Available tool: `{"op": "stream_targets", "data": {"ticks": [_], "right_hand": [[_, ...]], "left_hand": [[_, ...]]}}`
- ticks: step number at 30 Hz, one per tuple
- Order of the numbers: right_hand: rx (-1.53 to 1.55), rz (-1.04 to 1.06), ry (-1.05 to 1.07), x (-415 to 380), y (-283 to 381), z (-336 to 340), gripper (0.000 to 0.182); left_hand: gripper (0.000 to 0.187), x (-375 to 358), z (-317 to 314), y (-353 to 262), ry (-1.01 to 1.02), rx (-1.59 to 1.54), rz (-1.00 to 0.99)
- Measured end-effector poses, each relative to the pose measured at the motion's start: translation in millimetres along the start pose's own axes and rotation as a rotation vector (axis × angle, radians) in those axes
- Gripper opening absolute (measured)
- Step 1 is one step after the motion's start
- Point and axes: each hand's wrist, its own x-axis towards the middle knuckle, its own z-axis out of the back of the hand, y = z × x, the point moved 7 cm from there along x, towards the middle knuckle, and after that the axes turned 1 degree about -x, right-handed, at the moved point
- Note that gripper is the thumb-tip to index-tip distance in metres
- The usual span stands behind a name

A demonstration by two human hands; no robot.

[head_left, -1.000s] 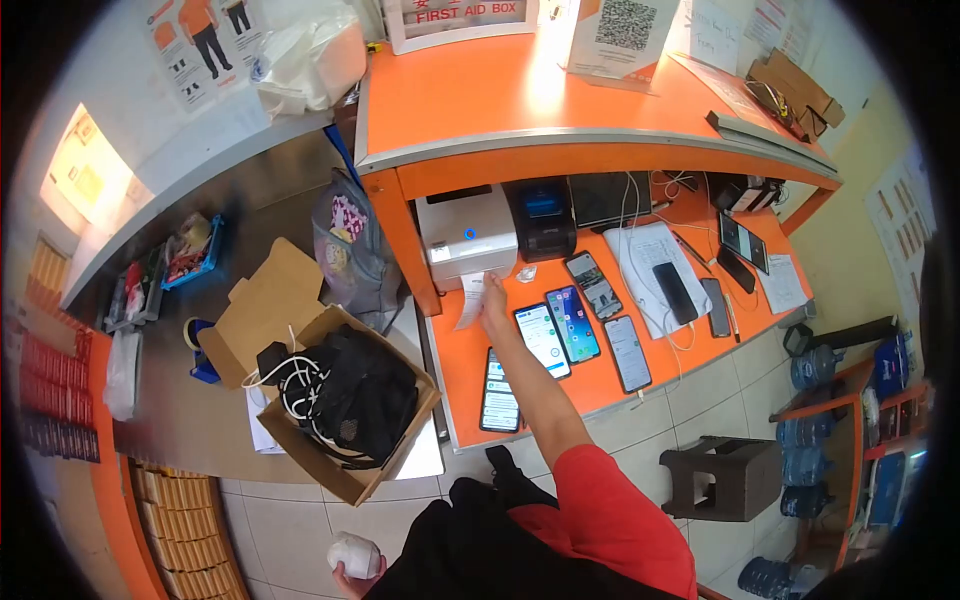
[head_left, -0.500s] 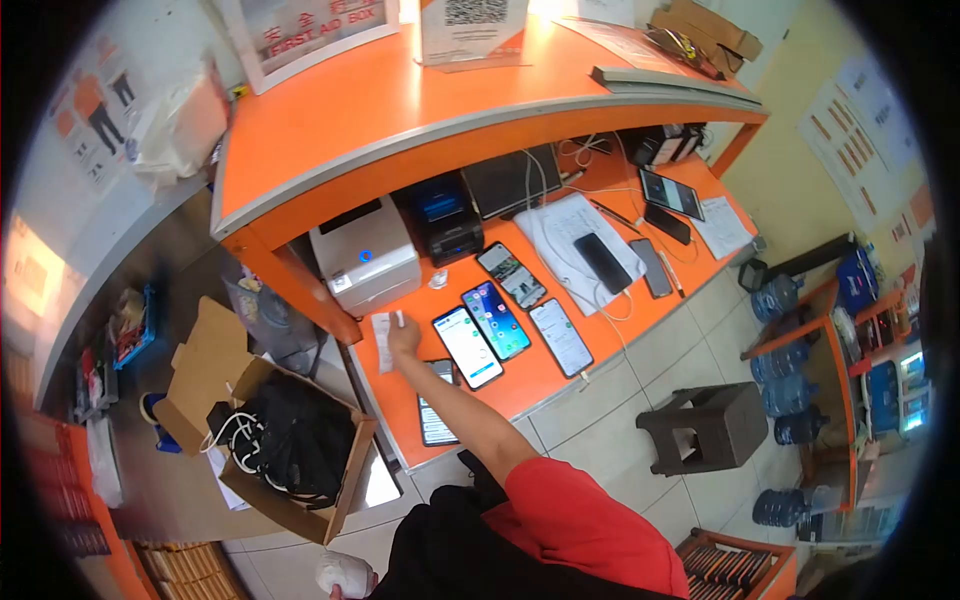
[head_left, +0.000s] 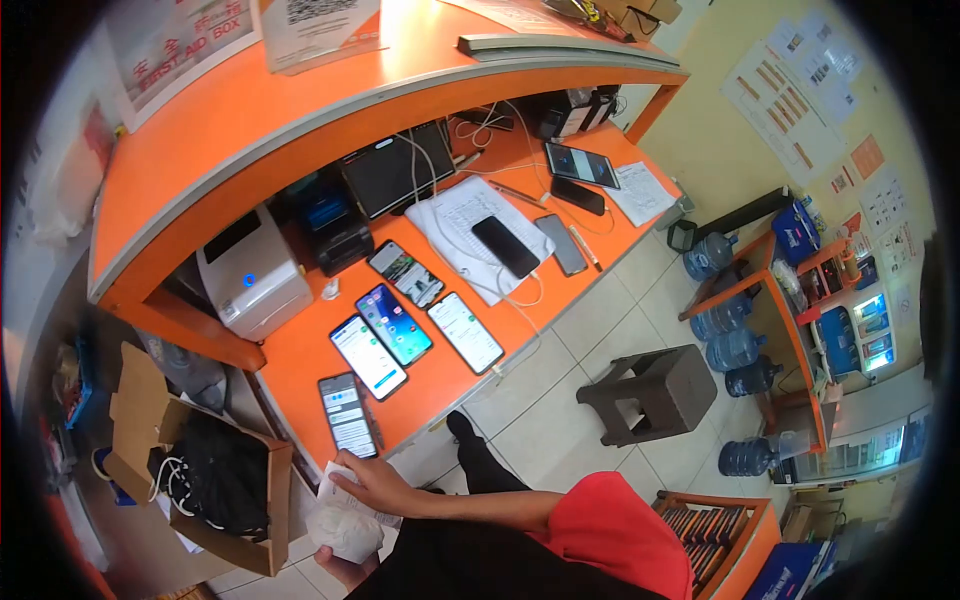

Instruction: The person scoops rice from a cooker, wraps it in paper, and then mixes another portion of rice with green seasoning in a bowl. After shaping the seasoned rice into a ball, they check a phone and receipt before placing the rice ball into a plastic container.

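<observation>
Two bare hands were close together beside the near edge of the orange desk (head_left: 290,362). The left hand (head_left: 345,569) cupped a white wrapped bundle (head_left: 347,534), its fingers curled and partly hidden; the right hand (head_left: 376,486) pinched a paper slip (head_left: 328,489), touching or just above the bundle. The step seemed to be bringing slip and bundle together; the next move probably called for a steady left hold.
</observation>
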Motion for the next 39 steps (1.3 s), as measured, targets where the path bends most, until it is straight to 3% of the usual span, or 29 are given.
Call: {"op": "stream_targets", "data": {"ticks": [2, 4, 8, 12, 17, 25, 29, 31, 32, 33, 34, 35, 36, 38, 39], "right_hand": [[-0.088, 0.075, -0.006, -5.7, 2.5, 27.9, 0.022], [-0.016, 0.054, 0.137, -7.8, -3.9, 48.7, 0.022], [0.105, 0.125, 0.239, -9.2, -4.1, 117.2, 0.024], [-0.006, 0.023, 0.500, -11.4, -25.6, 193.8, 0.027], [0.050, 0.081, 0.419, -17.6, -48.8, 243.1, 0.024], [0.244, -0.156, 0.347, -9.6, -61.8, 282.3, 0.022], [0.276, -0.173, 0.341, -11.3, -71.7, 288.4, 0.021], [0.263, -0.054, 0.087, -6.4, -80.0, 321.3, 0.021], [0.322, -0.043, -0.257, -2.9, -101.6, 353.7, 0.023], [0.059, -0.084, -0.513, -2.2, -126.3, 393.1, 0.033], [0.018, -0.260, -0.793, -7.0, -155.6, 425.1, 0.048], [-0.163, -0.136, -0.995, -9.1, -169.1, 460.5, 0.060], [-0.265, -0.131, -1.126, -14.7, -199.5, 484.9, 0.068], [-0.603, -0.195, -1.101, -15.3, -209.9, 517.7, 0.077], [-0.602, -0.195, -1.097, -12.1, -210.8, 524.1, 0.077]], "left_hand": [[0.073, -1.4, -28.8, 21.4, 0.037, 0.015, -0.008], [0.071, 0.9, -47.2, 41.1, -0.096, 0.032, -0.065], [0.071, 12.1, -88.1, 93.7, -0.163, -0.082, -0.148], [0.069, 24.5, -110.4, 133.5, -0.199, -0.157, -0.130], [0.067, 35.1, -161.3, 151.7, -0.233, -0.087, -0.117], [0.064, 51.2, -209.9, 157.1, -0.212, 0.039, -0.063], [0.064, 53.6, -221.8, 164.3, -0.239, 0.110, -0.048], [0.064, 52.6, -216.7, 168.2, -0.298, 0.107, -0.039], [0.064, 53.1, -213.1, 169.4, -0.295, 0.082, -0.034], [0.064, 54.0, -210.8, 170.7, -0.291, 0.055, -0.030], [0.064, 54.5, -209.4, 171.4, -0.295, 0.056, -0.027], [0.064, 55.0, -209.0, 171.8, -0.288, 0.061, -0.030], [0.064, 55.2, -209.3, 172.0, -0.279, 0.065, -0.034], [0.064, 55.8, -215.1, 173.8, -0.276, 0.076, -0.041], [0.064, 56.0, -217.6, 174.3, -0.272, 0.088, -0.045]]}}
